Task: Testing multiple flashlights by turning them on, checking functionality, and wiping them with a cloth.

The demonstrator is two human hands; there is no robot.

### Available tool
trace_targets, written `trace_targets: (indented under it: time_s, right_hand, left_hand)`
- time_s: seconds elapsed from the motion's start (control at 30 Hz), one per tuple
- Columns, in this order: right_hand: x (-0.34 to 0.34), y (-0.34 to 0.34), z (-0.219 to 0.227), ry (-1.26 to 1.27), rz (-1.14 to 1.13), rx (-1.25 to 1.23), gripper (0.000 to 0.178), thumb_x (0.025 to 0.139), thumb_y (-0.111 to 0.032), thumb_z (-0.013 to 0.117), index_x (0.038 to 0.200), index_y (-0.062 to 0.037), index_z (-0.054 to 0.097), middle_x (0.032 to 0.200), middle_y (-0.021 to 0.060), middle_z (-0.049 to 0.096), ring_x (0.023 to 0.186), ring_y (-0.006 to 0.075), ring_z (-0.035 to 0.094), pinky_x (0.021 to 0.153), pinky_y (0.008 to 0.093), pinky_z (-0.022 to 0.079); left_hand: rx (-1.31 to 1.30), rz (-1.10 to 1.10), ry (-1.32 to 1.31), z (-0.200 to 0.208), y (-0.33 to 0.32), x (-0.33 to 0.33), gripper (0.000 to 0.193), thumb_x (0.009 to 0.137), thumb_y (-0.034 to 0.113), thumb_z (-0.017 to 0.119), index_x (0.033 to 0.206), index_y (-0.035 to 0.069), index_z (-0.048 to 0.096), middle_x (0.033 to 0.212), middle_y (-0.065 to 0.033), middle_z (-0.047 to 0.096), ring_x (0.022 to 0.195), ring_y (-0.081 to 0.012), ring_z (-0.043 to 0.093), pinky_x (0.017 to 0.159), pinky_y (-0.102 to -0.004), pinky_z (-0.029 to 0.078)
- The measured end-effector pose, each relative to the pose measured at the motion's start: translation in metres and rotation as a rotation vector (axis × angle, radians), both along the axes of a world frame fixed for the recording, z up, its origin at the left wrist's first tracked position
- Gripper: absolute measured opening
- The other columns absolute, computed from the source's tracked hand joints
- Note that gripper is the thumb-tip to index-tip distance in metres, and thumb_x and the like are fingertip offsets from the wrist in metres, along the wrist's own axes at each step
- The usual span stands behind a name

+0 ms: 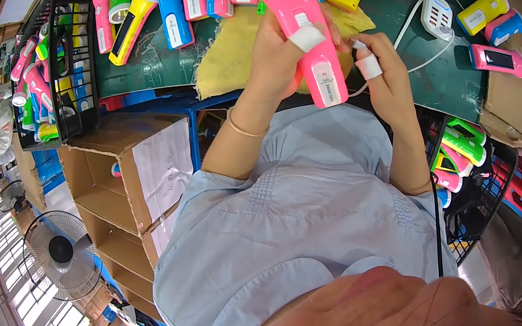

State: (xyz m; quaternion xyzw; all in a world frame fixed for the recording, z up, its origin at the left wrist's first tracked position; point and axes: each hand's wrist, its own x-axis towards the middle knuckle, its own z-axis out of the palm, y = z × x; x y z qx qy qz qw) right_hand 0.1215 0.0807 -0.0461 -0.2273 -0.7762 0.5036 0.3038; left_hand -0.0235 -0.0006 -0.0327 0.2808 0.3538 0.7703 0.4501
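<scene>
A pink flashlight [289,6] with a white head rim, white switch and pale label is held up before me, its head pointing away. My left hand [272,54] is closed around its body, with white tape on the thumb lying across the front. Just right of the flashlight, my right hand [386,66] is closed, thumb and fingertips pinched together, and white tape wraps one finger. Something small and white shows at that pinch, too small to name. White cables pass behind this hand. Below the flashlight and hands, a yellow cloth [216,60] lies on the green tabletop [139,73].
Several colourful flashlights, including a blue one [172,12], line the table's far side. A white multi-port charger [437,16] with cables sits at right, near a yellow flashlight [483,10]. Black baskets [73,63] of flashlights stand left and lower right. Cardboard shelving [96,146] is at left.
</scene>
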Motion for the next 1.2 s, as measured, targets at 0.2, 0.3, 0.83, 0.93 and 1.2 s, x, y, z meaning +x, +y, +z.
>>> trace_targets:
  time_s: [0.2, 0.3, 0.83, 0.93, 1.2]
  right_hand:
    - [0.019, -0.001, 0.0, -0.137, 0.07, -0.339, 0.012, 0.087, -0.009, 0.051, 0.087, 0.0023, 0.057, 0.074, 0.0052, 0.057, 0.066, 0.0109, 0.052, 0.063, 0.0231, 0.04]
    - [0.014, -0.007, 0.007, 0.117, 0.014, -0.224, 0.01, 0.086, -0.006, 0.052, 0.085, 0.002, 0.057, 0.069, 0.002, 0.056, 0.065, 0.0067, 0.051, 0.059, 0.0211, 0.039]
    - [-0.008, 0.008, 0.046, -0.013, 0.053, 0.069, 0.017, 0.082, -0.011, 0.06, 0.074, 0.0032, 0.055, 0.06, 0.0047, 0.048, 0.049, 0.009, 0.039, 0.044, 0.0237, 0.03]
    - [-0.008, 0.008, 0.051, -0.022, 0.054, 0.078, 0.014, 0.081, -0.011, 0.059, 0.076, 0.0023, 0.056, 0.062, 0.0064, 0.051, 0.049, 0.0127, 0.045, 0.045, 0.0256, 0.034]
    - [-0.021, 0.004, 0.042, -0.156, -0.133, 0.449, 0.012, 0.08, -0.012, 0.06, 0.077, -0.0009, 0.056, 0.068, 0.0116, 0.057, 0.056, 0.0289, 0.056, 0.047, 0.0343, 0.041]
  left_hand:
    - [-0.21, 0.002, 0.097, 0.011, -0.002, 0.006, 0.019, 0.083, 0.011, 0.056, 0.097, 0.0, 0.048, 0.073, -0.01, 0.058, 0.062, -0.0174, 0.059, 0.059, -0.0281, 0.051]
    - [-0.319, 0.044, 0.209, 0.008, -0.003, 0.006, 0.028, 0.083, 0.008, 0.055, 0.107, 0.0, 0.044, 0.086, -0.0104, 0.058, 0.073, -0.0169, 0.061, 0.067, -0.0284, 0.051]
    - [-0.377, 0.042, 0.81, 0.012, -0.004, 0.0, 0.052, 0.072, 0.01, 0.069, 0.115, 0.001, 0.041, 0.097, -0.0065, 0.055, 0.087, -0.0136, 0.056, 0.075, -0.0271, 0.048]
    - [-0.403, 0.086, 0.868, 0.011, -0.001, 0.001, 0.053, 0.07, 0.011, 0.071, 0.113, 0.0, 0.042, 0.095, -0.0075, 0.055, 0.084, -0.0141, 0.056, 0.072, -0.0275, 0.048]
    - [-0.419, 0.248, 1.088, 0.014, 0.01, 0.008, 0.064, 0.066, 0.018, 0.074, 0.111, -0.006, 0.036, 0.094, -0.0195, 0.054, 0.088, -0.0323, 0.058, 0.072, -0.0365, 0.047]
